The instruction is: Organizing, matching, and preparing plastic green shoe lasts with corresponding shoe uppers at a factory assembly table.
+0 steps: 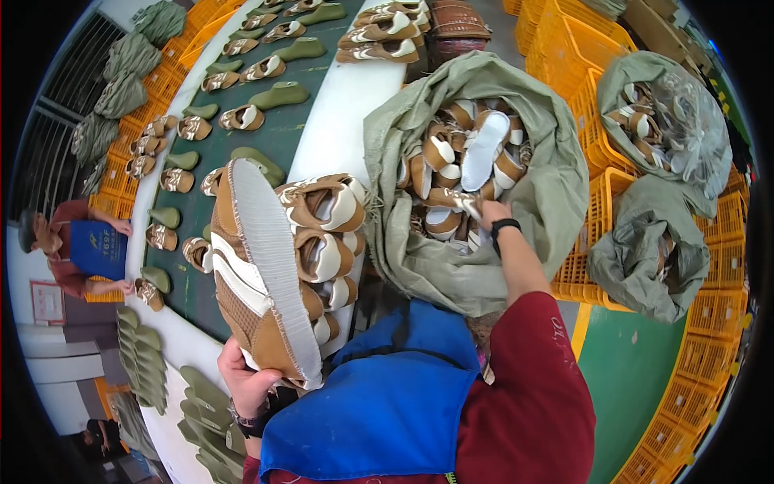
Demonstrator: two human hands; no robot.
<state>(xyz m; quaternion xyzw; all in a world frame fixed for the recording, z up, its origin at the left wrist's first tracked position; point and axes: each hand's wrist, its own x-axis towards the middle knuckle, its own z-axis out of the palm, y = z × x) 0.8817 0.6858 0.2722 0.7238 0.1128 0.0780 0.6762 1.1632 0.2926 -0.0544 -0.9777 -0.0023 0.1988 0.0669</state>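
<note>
Close in front of me my left hand [248, 379] grips a brown-and-white shoe upper [242, 266] by its lower end. It is tilted, with its pale, fuzzy-edged underside facing right. My right hand [493, 214] reaches into a wide-mouthed green woven sack [395, 121], closed on the end of a brown upper with white laces [453, 199]; some fingers are hidden. Around that hand many similar uppers [439, 151] lie jumbled, one showing its white underside [486, 149]. Just behind the upper in my left hand, more uppers [322, 202] are stacked on the white ledge.
A dark green conveyor belt [201, 298] carries uppers and green shoe lasts [280, 95]. More lasts [210, 419] lie on the white surface at lower left. Orange crates [580, 48] and further filled sacks [637, 258] stand right. A co-worker [68, 242] stands across the belt.
</note>
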